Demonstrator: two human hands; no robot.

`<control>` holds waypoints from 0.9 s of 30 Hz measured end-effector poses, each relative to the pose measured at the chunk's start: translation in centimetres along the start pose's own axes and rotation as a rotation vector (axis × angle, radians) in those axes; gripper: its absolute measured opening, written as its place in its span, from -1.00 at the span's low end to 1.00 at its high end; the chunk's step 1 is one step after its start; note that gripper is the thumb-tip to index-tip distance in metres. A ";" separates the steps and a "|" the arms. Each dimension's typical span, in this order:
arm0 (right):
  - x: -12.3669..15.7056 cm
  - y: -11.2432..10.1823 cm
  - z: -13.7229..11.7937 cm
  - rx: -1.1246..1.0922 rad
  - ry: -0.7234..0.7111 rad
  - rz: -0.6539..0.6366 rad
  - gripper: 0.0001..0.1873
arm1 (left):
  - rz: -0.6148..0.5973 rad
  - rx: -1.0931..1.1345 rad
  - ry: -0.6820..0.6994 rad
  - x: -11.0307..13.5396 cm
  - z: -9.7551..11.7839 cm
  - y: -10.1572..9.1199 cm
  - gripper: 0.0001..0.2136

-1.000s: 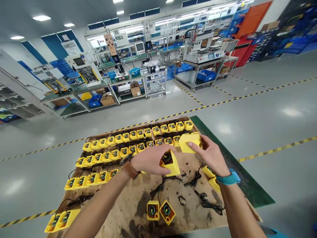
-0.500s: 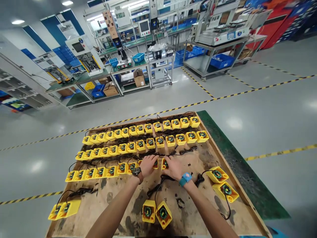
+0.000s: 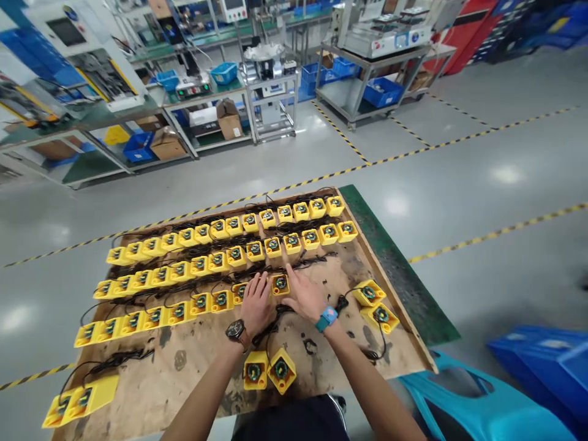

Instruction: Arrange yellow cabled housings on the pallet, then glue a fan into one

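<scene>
My left hand (image 3: 257, 304) lies palm down at the right end of the nearest row of yellow housings, its fingers stretched out and partly covering one housing (image 3: 239, 293). Just to the right of those fingertips stands another open-topped yellow housing (image 3: 280, 284) with a green coil-like part inside. Beside it, my right hand (image 3: 305, 296) is open, thumb and forefinger spread near its right side; whether they touch it I cannot tell. Black cable (image 3: 271, 327) runs between and below my hands. Two more yellow housings, one upright (image 3: 255, 371) and one turned (image 3: 282, 371), stand near my body.
Rows of yellow housings (image 3: 199, 266) with bundled black cables fill the far part of the rimmed wooden board (image 3: 184, 380). Pairs of housings stand at the right (image 3: 369, 293) and the near left (image 3: 82, 401). A turquoise chair (image 3: 487, 407) and blue bins (image 3: 542, 361) are at the lower right.
My view has tilted down and turned, so the board sits further left and higher. My right thumb has moved away from the housing by my hands, and my right hand has spread wider.
</scene>
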State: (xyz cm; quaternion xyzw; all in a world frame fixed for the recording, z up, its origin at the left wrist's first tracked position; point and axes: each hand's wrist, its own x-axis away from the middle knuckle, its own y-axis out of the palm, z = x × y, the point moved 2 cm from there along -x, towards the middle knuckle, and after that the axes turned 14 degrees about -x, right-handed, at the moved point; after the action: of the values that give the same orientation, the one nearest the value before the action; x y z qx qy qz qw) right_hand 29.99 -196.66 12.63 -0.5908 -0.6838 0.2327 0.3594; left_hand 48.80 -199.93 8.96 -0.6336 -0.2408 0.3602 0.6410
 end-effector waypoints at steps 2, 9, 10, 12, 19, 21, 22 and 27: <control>2.9 -1.8 2.1 -0.018 0.046 0.137 -0.17 | 0.071 0.069 0.038 1.6 1.5 -0.3 -0.50; 12.7 -8.5 12.0 0.003 0.369 0.614 -0.49 | 0.078 0.314 0.253 3.3 10.5 -1.1 -0.59; 13.5 -8.7 12.9 -0.006 0.386 0.596 -0.51 | 0.082 0.340 0.254 2.1 12.2 -1.3 -0.59; 14.7 -8.3 13.8 -0.038 0.402 0.544 -0.52 | 0.086 0.368 0.259 -1.0 15.8 -2.2 -0.59; 17.2 -5.0 12.3 -0.141 0.593 0.554 -0.41 | -0.284 0.087 0.144 -11.0 25.8 -4.5 -0.47; 18.4 -4.4 11.6 -0.191 0.707 0.603 -0.43 | -0.379 -0.007 0.155 -12.1 27.1 -4.0 -0.39; 19.0 -4.2 11.3 -0.222 0.761 0.628 -0.43 | -0.406 -0.044 0.165 -12.5 27.6 -3.7 -0.35; 21.0 -3.3 10.2 -0.395 0.925 0.733 -0.30 | -0.439 -0.108 0.247 -14.4 28.3 -3.1 -0.45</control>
State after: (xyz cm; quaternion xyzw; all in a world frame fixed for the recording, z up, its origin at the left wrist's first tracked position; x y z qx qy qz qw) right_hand 19.12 -175.75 13.16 -0.8820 -0.2401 -0.0700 0.3994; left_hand 18.66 -192.75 16.42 -0.6385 -0.3112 0.1188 0.6938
